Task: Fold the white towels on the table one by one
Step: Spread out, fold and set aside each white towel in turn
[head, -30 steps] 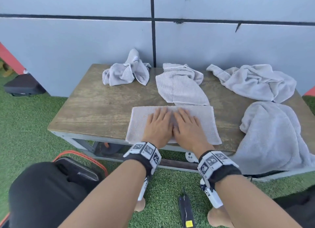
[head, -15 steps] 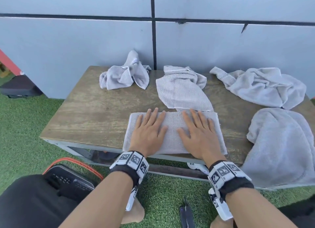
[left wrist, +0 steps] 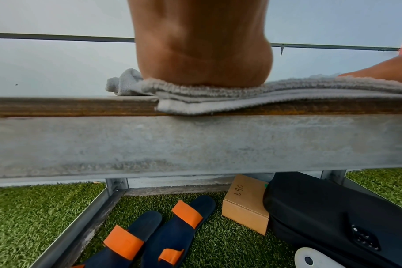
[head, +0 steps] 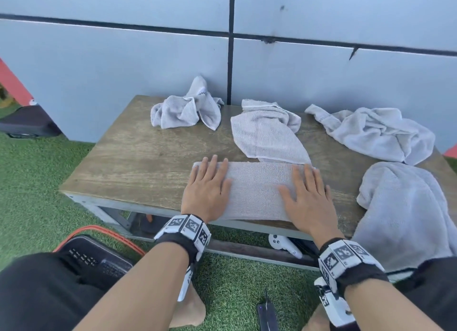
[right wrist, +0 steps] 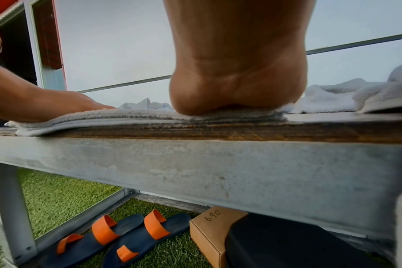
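From the head view, a folded towel [head: 257, 189] lies flat at the near edge of the wooden counter [head: 138, 162]. The left hand [head: 206, 192] lies flat on the left end of it, fingers straight and a little spread. The right hand [head: 306, 199] lies flat on the right end, fingers straight too. Both hands press down and grip nothing. Four more white towels wait on the counter. A bunched towel [head: 185, 110] sits at the back left. A loose towel [head: 267, 132] lies at the back middle, its near edge just beside the folded one. A crumpled towel [head: 378, 130] lies at the back right. A big towel [head: 405, 212] hangs over the near right edge. A grey wall [head: 123, 71] stands behind the counter.

From the left wrist view, the heel of the left hand [left wrist: 202, 54] sits on the folded towel [left wrist: 218, 98], which shows several layers at the counter [left wrist: 57, 107] edge. Under the counter are blue and orange sandals [left wrist: 154, 234], a brown box [left wrist: 243, 203] and a black case [left wrist: 333, 217] on green grass [left wrist: 34, 217].

From the right wrist view, the heel of the right hand [right wrist: 236, 72] presses the folded towel [right wrist: 126, 116]. The left hand [right wrist: 46, 101] rests flat on its far end.
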Demonstrator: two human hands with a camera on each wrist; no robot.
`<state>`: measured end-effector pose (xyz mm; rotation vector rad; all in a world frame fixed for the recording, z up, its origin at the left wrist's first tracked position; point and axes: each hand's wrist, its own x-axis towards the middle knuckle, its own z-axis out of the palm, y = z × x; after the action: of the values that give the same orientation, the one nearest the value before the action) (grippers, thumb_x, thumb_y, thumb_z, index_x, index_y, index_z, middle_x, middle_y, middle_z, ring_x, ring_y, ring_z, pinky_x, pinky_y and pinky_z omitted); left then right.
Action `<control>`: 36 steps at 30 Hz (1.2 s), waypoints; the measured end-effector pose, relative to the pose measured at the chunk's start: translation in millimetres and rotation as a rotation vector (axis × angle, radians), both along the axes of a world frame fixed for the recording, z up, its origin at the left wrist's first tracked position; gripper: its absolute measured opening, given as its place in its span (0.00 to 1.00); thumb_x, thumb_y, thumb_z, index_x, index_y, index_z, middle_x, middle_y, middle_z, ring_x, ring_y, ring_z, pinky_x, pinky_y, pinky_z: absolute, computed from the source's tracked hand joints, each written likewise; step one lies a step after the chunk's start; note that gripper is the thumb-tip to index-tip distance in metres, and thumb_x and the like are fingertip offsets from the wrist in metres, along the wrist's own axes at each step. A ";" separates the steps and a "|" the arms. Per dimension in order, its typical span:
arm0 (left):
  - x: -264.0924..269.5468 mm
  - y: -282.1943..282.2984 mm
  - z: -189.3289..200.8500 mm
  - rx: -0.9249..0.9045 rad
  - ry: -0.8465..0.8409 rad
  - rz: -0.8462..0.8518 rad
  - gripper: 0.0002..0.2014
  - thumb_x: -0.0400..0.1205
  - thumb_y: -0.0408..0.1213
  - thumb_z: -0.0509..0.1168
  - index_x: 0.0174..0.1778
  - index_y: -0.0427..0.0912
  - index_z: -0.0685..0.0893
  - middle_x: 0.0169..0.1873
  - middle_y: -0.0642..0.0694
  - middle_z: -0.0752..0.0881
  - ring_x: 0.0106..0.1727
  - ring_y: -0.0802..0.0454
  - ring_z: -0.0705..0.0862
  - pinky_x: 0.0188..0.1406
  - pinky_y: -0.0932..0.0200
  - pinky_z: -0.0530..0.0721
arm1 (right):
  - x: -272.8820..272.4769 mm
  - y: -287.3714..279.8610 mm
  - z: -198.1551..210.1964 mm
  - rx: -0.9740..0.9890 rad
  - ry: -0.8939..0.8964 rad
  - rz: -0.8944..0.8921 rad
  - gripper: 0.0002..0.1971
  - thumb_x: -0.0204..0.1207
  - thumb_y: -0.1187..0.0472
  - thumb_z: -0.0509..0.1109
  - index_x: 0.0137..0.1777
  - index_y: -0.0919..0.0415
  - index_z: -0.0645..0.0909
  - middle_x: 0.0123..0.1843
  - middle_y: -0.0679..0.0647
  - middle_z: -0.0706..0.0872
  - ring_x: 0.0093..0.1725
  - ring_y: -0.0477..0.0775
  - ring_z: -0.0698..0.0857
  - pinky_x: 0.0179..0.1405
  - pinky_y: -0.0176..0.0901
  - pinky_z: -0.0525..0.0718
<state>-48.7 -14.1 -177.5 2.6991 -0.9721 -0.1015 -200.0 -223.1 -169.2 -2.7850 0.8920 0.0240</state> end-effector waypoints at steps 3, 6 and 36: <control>-0.7 0.9 1.5 -0.002 0.003 0.007 0.29 0.90 0.55 0.35 0.89 0.55 0.45 0.89 0.49 0.44 0.88 0.50 0.39 0.87 0.47 0.38 | -8.3 -4.1 0.5 0.098 -0.056 -0.156 0.41 0.84 0.31 0.44 0.89 0.52 0.40 0.90 0.55 0.36 0.89 0.60 0.41 0.86 0.62 0.44; -1.8 1.1 2.7 0.000 0.001 0.009 0.29 0.89 0.55 0.35 0.89 0.54 0.45 0.89 0.49 0.44 0.88 0.50 0.39 0.87 0.47 0.38 | -13.7 -3.6 -1.3 0.130 -0.189 -0.290 0.41 0.82 0.34 0.56 0.81 0.69 0.59 0.85 0.67 0.52 0.85 0.69 0.54 0.83 0.67 0.57; 8.6 38.5 60.3 -0.094 0.455 0.343 0.14 0.74 0.45 0.71 0.37 0.38 0.78 0.35 0.43 0.81 0.33 0.47 0.80 0.29 0.58 0.77 | 35.9 84.3 19.0 0.189 -0.125 0.399 0.25 0.88 0.50 0.55 0.85 0.50 0.61 0.89 0.52 0.53 0.88 0.55 0.49 0.86 0.55 0.49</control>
<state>-40.1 24.4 -117.2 2.5419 -0.3682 -0.5551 -164.1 -138.8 -150.3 -2.7016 0.2790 -0.0019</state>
